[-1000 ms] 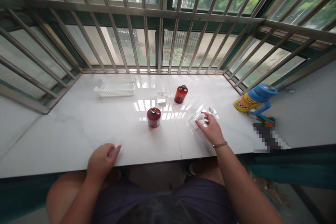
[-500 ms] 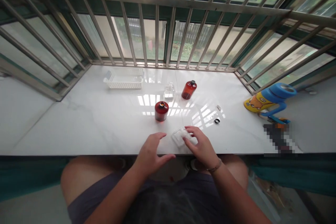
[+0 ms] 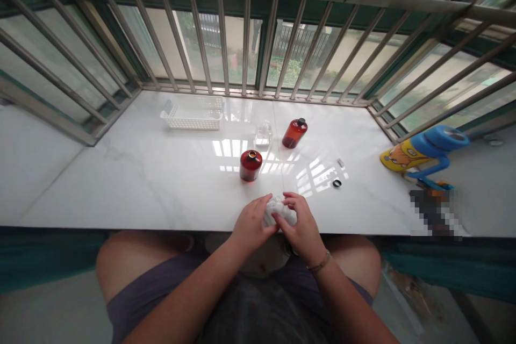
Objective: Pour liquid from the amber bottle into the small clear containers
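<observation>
Both hands meet at the near edge of the white marble sill [image 3: 161,183]. My left hand [image 3: 252,224] and my right hand [image 3: 301,226] are closed around a small clear plastic packet [image 3: 278,209] held between them. Just beyond them stands a short red jar [image 3: 250,165] with its mouth open. Farther back are a clear glass bottle [image 3: 263,134] and an amber bottle with a black cap [image 3: 294,133]. A small black ring [image 3: 337,183] and a tiny clear piece [image 3: 341,162] lie to the right of my hands.
A white slotted basket [image 3: 192,114] sits at the back left of the sill. A blue and yellow water bottle [image 3: 423,151] lies at the far right beside a blurred-out patch. Metal window bars [image 3: 245,37] close off the back and sides.
My right hand drew the clear packet from the right of the sill to the near edge. My left hand came over from the left and closed on it too.
</observation>
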`<action>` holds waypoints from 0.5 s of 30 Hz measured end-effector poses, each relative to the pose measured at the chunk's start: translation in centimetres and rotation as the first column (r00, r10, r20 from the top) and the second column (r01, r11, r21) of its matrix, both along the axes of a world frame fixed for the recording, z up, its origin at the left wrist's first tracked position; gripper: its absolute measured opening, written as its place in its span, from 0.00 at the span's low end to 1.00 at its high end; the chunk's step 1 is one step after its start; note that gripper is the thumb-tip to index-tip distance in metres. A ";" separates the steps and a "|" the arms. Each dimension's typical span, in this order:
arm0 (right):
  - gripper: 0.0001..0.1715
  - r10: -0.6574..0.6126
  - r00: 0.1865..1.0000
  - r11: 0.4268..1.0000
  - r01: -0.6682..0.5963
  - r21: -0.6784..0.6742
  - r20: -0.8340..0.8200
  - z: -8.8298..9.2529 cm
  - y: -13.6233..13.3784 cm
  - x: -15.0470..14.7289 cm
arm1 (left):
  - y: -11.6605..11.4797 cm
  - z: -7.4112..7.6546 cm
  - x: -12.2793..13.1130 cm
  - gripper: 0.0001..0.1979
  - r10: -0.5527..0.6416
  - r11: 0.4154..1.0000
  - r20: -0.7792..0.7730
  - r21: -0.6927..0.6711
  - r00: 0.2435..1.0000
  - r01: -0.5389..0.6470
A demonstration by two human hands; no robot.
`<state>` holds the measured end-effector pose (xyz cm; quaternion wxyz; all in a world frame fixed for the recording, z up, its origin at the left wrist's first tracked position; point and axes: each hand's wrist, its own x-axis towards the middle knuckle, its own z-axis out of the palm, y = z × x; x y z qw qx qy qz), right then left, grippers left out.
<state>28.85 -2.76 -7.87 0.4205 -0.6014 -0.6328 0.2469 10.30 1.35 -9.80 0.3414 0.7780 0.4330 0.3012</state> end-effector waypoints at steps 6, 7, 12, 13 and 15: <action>0.24 0.075 0.996 0.997 -0.074 -0.027 0.039 0.2 -0.8 0.5 | 0.1 0.0 -0.1 0.38 -0.007 1.000 -0.024 0.004 1.000 0.008; 0.20 0.054 0.998 0.998 -0.054 -0.013 0.034 0.2 -0.9 0.5 | 0.1 0.0 -0.1 0.38 -0.004 1.000 -0.025 0.009 1.000 0.004; 0.27 -0.008 0.998 0.999 0.006 -0.035 -0.069 0.1 -1.2 0.7 | 0.1 -0.1 -0.1 0.38 -0.004 1.000 -0.026 0.017 1.000 0.005; 0.31 0.018 0.997 0.998 -0.023 -0.064 -0.075 0.1 -1.3 0.7 | 0.1 -0.2 -0.2 0.39 -0.007 1.000 -0.032 0.015 0.999 0.008; 0.35 0.073 0.994 0.990 -0.082 -0.119 -0.082 0.1 -1.3 0.6 | 0.1 -0.2 -0.2 0.39 -0.010 1.000 -0.050 0.013 0.999 0.011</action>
